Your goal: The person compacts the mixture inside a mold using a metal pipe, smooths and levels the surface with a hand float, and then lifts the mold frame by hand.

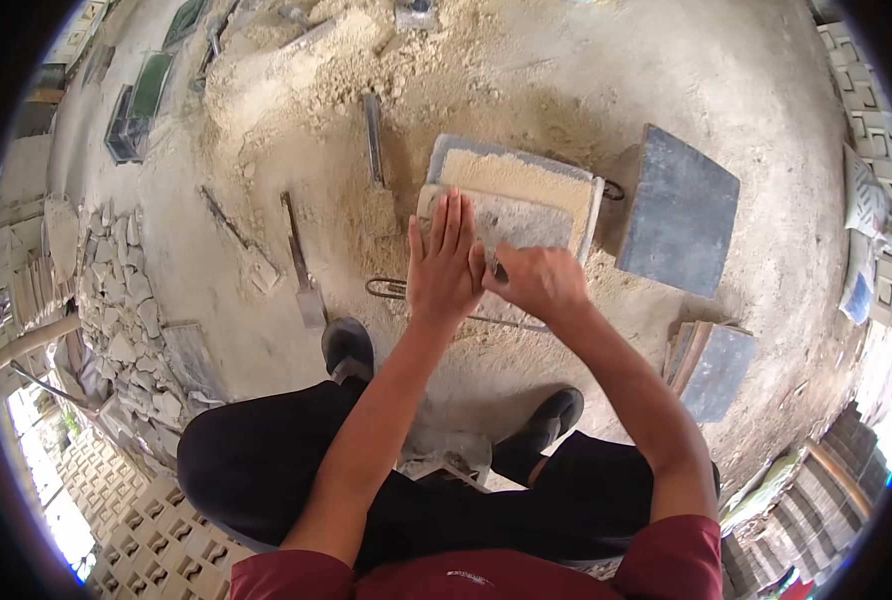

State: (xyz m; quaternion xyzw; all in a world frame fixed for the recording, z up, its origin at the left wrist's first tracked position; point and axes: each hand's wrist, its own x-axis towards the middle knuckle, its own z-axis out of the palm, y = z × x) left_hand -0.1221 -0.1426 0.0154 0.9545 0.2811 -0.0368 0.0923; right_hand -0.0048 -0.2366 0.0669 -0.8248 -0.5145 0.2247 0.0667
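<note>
My left hand (446,262) lies flat with its fingers stretched out over a rough greyish slab (536,218). The slab sits inside a shallow rectangular metal mould (592,222) that has a loop handle on either side. A layer of pale, sandy powder (521,172) shows along the mould's far and right sides. Close beside the left thumb, my right hand (544,282) is curled closed above the near part of the slab. Something small and dark shows at its fingers, too hidden to name.
A dark square plate (681,210) leans at the right, with stacked tiles (714,372) nearer me. Left of the mould lie a trowel-like tool (308,300), another long tool (231,230) and a metal bar (373,135). Heaped powder (306,80) lies beyond; broken pieces (121,300) line the left.
</note>
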